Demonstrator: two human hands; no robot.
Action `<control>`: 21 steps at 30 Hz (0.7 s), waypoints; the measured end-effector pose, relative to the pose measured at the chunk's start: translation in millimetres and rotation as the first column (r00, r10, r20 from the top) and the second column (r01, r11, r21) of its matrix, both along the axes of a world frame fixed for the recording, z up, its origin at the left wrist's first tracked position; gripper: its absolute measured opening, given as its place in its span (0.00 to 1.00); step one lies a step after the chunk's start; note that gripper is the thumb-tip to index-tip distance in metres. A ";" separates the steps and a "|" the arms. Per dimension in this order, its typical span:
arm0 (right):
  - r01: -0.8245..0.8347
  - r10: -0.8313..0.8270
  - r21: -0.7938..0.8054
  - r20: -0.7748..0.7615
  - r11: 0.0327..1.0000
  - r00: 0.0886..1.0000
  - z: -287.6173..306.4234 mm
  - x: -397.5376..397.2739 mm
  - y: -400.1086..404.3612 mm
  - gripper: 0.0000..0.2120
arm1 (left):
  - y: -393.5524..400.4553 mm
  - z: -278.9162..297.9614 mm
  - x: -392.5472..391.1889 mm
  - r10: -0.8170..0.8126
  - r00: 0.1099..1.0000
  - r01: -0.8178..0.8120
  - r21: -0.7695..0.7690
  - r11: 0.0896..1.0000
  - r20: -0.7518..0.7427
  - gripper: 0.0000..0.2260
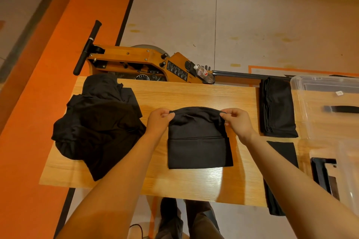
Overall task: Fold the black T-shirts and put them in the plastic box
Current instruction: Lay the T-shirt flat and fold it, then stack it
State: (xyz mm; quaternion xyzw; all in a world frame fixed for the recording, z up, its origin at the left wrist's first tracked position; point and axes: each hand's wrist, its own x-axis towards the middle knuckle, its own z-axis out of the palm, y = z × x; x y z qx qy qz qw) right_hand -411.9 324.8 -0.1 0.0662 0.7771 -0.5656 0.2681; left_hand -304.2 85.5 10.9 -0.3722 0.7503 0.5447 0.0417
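We've got matt black cloth T-shirts (198,141) here. The wood-grain counter (194,182) looks glossy, and the plastic box (310,106) is clear.

The plastic box (318,91) at three o'clock runs off the right edge, so its full shape cannot be seen; its clear walls smear into the worktop (194,95) below, and a small white label inside is too small to read. A dark frame (322,174) at four o'clock is blurred and half cut off. The fingers (167,115) of the left hand (158,122) and those of the right hand (238,120) tuck partly behind the shirt fold (196,111). At twelve o'clock, the printed panel (176,71) on the wooden machine is illegible.
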 end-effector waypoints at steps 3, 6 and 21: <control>0.002 -0.002 -0.002 -0.009 1.000 1.000 6.2 18.1 9.3 0.04 | 2.9 7.3 16.7 -0.048 0.999 0.048 0.013 0.999 -0.014 0.08; -0.006 0.006 -0.019 -0.021 1.000 1.000 9.0 35.0 21.8 0.03 | 5.2 10.8 33.9 -0.088 0.996 0.087 0.045 0.995 0.004 0.04; -0.098 0.105 0.151 -0.036 0.984 0.994 0.1 100.5 59.1 0.04 | 29.5 -15.5 106.9 -0.207 0.977 0.203 0.072 0.976 0.049 0.11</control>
